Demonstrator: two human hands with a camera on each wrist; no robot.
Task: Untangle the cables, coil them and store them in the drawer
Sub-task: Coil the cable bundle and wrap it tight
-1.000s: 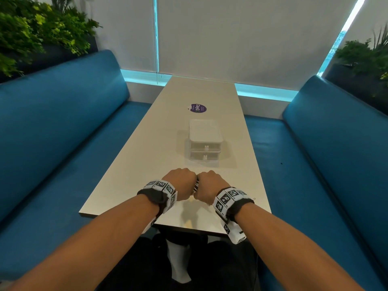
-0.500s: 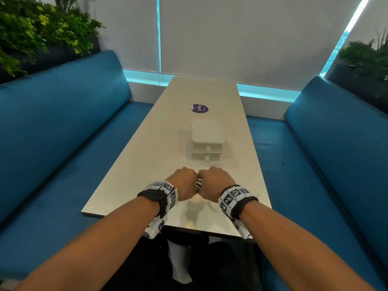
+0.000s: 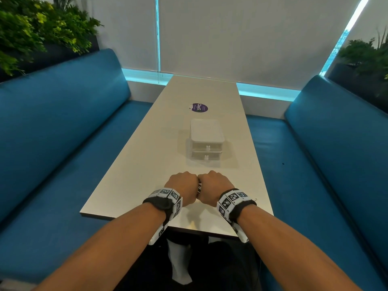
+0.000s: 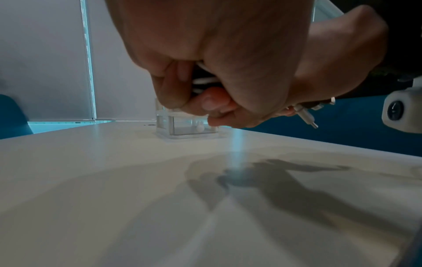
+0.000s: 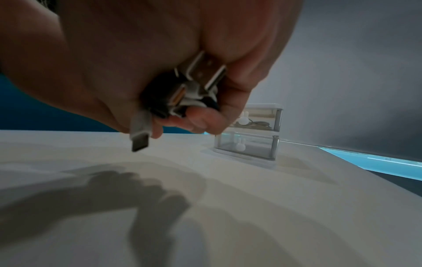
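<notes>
Both fists meet above the near end of the white table (image 3: 147,164). My left hand (image 3: 182,185) grips white and black cable strands (image 4: 203,81). My right hand (image 3: 214,185) grips a bundle of cables (image 5: 182,94) with several USB plugs sticking out, one grey plug (image 5: 140,137) hanging down. A striped bit of cable (image 3: 199,187) shows between the fists. The small clear two-drawer box (image 3: 206,141) stands just beyond the hands, both drawers pushed in; its upper drawer (image 5: 258,119) holds something thin and coiled.
A purple round sticker (image 3: 199,107) lies on the table behind the box. Blue benches (image 3: 63,133) run along both sides, with plants (image 3: 31,28) behind the backrests. The table's near edge (image 3: 126,217) is under my wrists.
Both hands have moved forward a little toward the drawer box while still pressed together on the cables. The box has not moved.
</notes>
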